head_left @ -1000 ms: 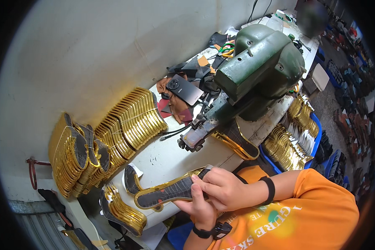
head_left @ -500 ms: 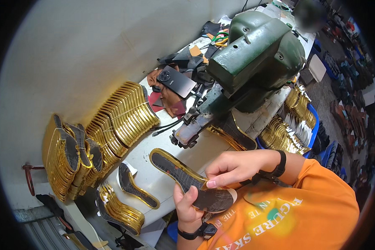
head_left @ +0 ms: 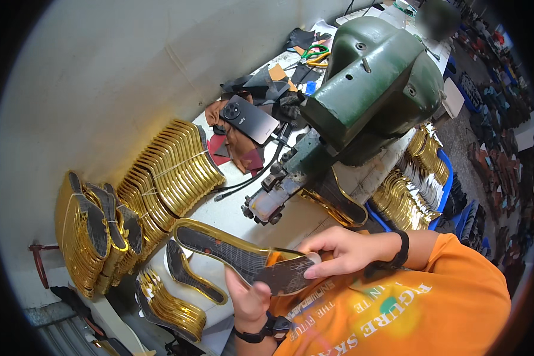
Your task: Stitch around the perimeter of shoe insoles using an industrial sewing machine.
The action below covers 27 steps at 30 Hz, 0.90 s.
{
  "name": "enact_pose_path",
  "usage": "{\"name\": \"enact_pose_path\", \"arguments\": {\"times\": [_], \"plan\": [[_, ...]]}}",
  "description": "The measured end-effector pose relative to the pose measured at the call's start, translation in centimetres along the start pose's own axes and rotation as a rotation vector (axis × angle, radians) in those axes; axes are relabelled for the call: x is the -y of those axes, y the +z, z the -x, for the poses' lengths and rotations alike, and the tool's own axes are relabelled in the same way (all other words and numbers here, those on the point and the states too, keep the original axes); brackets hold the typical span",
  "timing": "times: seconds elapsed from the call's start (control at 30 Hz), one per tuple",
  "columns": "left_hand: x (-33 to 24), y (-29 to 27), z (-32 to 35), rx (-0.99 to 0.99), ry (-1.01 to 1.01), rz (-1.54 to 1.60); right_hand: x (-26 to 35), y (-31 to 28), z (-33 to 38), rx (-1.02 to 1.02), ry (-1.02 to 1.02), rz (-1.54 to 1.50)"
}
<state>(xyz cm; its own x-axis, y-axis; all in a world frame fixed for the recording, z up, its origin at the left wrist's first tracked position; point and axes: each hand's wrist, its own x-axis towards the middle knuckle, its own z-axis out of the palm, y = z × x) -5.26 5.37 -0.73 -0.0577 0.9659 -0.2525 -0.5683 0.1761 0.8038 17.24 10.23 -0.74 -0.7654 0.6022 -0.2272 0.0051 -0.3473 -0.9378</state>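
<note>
A long dark insole (head_left: 219,246) with a shiny gold edge lies tilted in both my hands in front of my orange shirt. My left hand (head_left: 250,302) grips its lower side, the thumb against the dark face. At its right end, which has a pale tip, my right hand (head_left: 341,252) holds it between thumb and fingers. Along the upper edge near that hand, the gold edging stands apart from the dark face, with orange showing in the gap. A single gold-edged insole (head_left: 187,270) rests on the white table (head_left: 234,216) beyond my left hand.
Gold-edged insoles stand in bundles (head_left: 169,169) against the wall, with another stack (head_left: 172,305) nearer me. A green machine (head_left: 380,89) with a narrow arm (head_left: 273,199) rises ahead. Behind lie a phone (head_left: 249,118), scraps and scissors (head_left: 314,55). A blue basket (head_left: 446,178) of insoles stands right.
My right hand has shifted from the insole's middle edge to its right end. The insole has moved left and turned slightly, and a gap now shows beside its gold edging.
</note>
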Motion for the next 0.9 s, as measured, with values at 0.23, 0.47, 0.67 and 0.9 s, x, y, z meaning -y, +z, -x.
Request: {"name": "enact_pose_path", "arguments": {"times": [0.23,0.47,0.67,0.9], "plan": [[-1.0,-3.7,-1.8,0.207,-0.08,-0.458,-0.3,-0.3,-0.8,-0.114,0.095,-0.339],[-3.6,-5.5,-8.1,0.25,0.45,-0.918,-1.1,-0.8,-2.1,-0.143,0.116,-0.423],[-5.2,-0.5,-16.4,0.87,0.498,-1.134,-0.7,-0.9,-2.8,-0.241,0.079,-0.538],[-5.4,2.1,-18.6,1.014,0.28,-1.117,-1.6,-0.4,-2.6,-0.354,0.075,-0.572]]}}
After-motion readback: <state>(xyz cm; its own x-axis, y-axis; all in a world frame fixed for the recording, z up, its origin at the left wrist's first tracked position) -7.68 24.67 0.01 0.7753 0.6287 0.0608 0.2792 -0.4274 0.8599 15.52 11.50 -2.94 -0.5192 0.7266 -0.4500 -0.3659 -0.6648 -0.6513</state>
